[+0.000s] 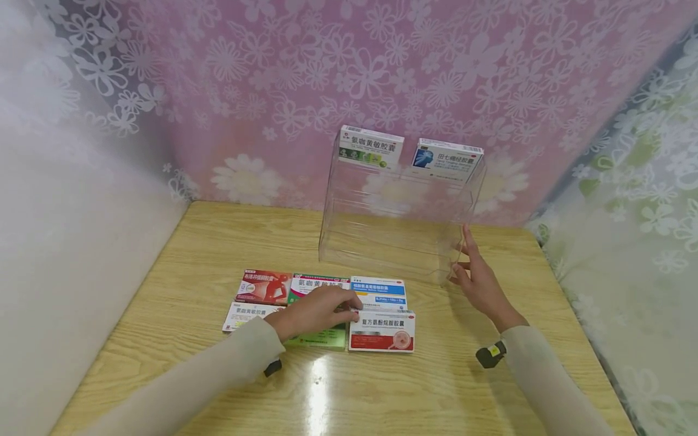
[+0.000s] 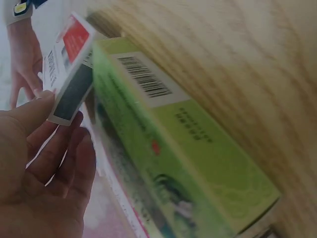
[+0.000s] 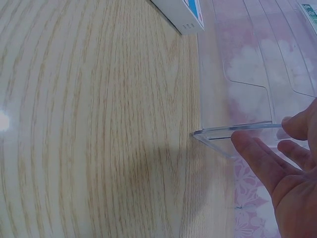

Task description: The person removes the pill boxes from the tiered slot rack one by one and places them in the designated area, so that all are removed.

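Note:
My left hand (image 1: 319,310) pinches the left end of a white-and-red medicine box (image 1: 383,331) between thumb and fingers. In the left wrist view, that medicine box (image 2: 72,69) is tilted beside a green medicine box (image 2: 183,153). My right hand (image 1: 480,284) holds the right side panel of a clear plastic display rack (image 1: 382,236); the right wrist view shows the thumb and fingers about its edge. A white-and-green medicine box (image 1: 371,148) and a white-and-blue medicine box (image 1: 448,160) stand on the rack's top tier.
On the wooden table (image 1: 218,236) lie a red box (image 1: 263,287), a green-and-white box (image 1: 313,283), a blue-and-white box (image 1: 382,293) and a white box (image 1: 248,315). My left hand partly covers the green box. A flowered pink backdrop (image 1: 262,91) rises behind the rack.

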Available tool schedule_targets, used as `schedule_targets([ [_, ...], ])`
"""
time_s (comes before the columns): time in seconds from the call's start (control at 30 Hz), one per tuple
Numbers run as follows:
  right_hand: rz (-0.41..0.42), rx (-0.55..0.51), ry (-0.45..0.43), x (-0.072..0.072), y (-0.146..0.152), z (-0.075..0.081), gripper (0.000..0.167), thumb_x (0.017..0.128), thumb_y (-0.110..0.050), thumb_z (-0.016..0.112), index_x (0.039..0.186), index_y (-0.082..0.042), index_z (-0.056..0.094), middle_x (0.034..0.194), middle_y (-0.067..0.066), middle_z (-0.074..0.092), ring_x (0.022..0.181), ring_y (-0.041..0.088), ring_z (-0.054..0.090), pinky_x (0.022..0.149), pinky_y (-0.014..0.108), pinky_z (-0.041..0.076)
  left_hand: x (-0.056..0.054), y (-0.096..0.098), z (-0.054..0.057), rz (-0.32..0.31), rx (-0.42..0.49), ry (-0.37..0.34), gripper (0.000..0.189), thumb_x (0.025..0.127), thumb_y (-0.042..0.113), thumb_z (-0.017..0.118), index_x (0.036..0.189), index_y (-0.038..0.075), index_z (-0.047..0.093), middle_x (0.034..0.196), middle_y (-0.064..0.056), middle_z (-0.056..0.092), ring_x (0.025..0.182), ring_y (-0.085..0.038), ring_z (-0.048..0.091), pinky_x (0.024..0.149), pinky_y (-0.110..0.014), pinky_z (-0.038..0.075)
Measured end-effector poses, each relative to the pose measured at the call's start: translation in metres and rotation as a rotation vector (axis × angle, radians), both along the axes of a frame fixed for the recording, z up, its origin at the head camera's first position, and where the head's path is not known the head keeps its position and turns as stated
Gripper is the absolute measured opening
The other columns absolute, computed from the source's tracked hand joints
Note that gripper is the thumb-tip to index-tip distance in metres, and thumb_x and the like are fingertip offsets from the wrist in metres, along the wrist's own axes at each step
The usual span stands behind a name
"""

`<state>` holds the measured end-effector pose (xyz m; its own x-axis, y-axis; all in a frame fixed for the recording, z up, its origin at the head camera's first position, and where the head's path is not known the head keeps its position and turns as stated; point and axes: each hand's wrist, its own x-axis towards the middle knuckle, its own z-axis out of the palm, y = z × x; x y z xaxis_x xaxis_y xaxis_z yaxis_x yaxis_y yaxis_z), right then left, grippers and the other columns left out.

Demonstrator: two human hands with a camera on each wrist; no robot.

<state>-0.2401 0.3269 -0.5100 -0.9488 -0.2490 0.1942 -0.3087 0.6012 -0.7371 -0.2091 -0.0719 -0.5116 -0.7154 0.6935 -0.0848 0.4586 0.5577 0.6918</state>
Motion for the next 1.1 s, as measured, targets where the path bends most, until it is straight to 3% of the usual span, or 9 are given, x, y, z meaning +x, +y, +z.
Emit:
schedule_targets([
  [0.3, 0.007, -0.016, -0.007, -0.001, 0.000, 0.002, 0.094, 0.115, 0.000, 0.048, 0.174, -0.039, -0.014, 0.171, 0.035, 0.029, 0.125, 0.060, 0.064, 0.088, 0.051, 0.066, 0.002, -0.002, -0.013, 0.013, -0.041, 0.137, 0.028, 0.108, 0.036, 0.072, 0.133, 0.026, 0.074, 0.142, 0.009, 0.067, 0.141, -0.017, 0.055, 0.126, -0.045, 0.045],
  [0.43, 0.003, -0.019, -0.007, -0.001, 0.000, 0.003, 0.094, 0.114, 0.000, 0.049, 0.174, -0.037, -0.014, 0.170, 0.036, 0.029, 0.125, 0.060, 0.064, 0.087, 0.051, 0.066, 0.003, 0.002, -0.020, 0.007, -0.155, 0.270, 0.052, 0.104, 0.054, 0.071, 0.151, 0.031, 0.064, 0.160, 0.005, 0.056, 0.155, -0.024, 0.042, 0.130, -0.052, 0.038],
  [0.53, 0.000, -0.018, -0.006, -0.001, 0.000, 0.003, 0.094, 0.114, 0.000, 0.049, 0.174, -0.036, -0.014, 0.169, 0.036, 0.030, 0.124, 0.060, 0.064, 0.087, 0.052, 0.066, 0.004, 0.003, -0.026, 0.006, -0.252, 0.328, 0.068, 0.100, 0.066, 0.069, 0.160, 0.038, 0.055, 0.171, 0.006, 0.044, 0.163, -0.027, 0.029, 0.133, -0.057, 0.031],
  [0.73, 0.001, -0.021, -0.014, -0.001, 0.000, 0.002, 0.094, 0.114, 0.002, 0.049, 0.175, -0.033, -0.014, 0.170, 0.036, 0.029, 0.125, 0.061, 0.063, 0.088, 0.053, 0.065, 0.004, 0.000, -0.034, 0.017, -0.265, 0.338, 0.067, 0.100, 0.067, 0.068, 0.160, 0.042, 0.053, 0.175, 0.007, 0.038, 0.168, -0.028, 0.019, 0.134, -0.061, 0.025],
  [1.0, 0.002, -0.015, -0.015, -0.001, 0.000, 0.001, 0.095, 0.114, 0.001, 0.049, 0.174, -0.035, -0.014, 0.170, 0.035, 0.029, 0.125, 0.060, 0.063, 0.088, 0.052, 0.065, 0.012, 0.001, -0.018, 0.014, -0.276, 0.264, 0.066, 0.103, 0.058, 0.070, 0.163, 0.037, 0.051, 0.177, 0.002, 0.034, 0.169, -0.031, 0.015, 0.135, -0.063, 0.021],
  [1.1, -0.002, -0.014, -0.017, 0.000, 0.000, 0.000, 0.096, 0.114, 0.001, 0.050, 0.174, -0.037, -0.014, 0.170, 0.036, 0.029, 0.125, 0.060, 0.063, 0.088, 0.053, 0.065, 0.013, 0.003, -0.020, 0.002, -0.280, 0.275, 0.067, 0.103, 0.058, 0.068, 0.164, 0.039, 0.048, 0.178, 0.003, 0.033, 0.169, -0.030, 0.015, 0.136, -0.062, 0.020],
])
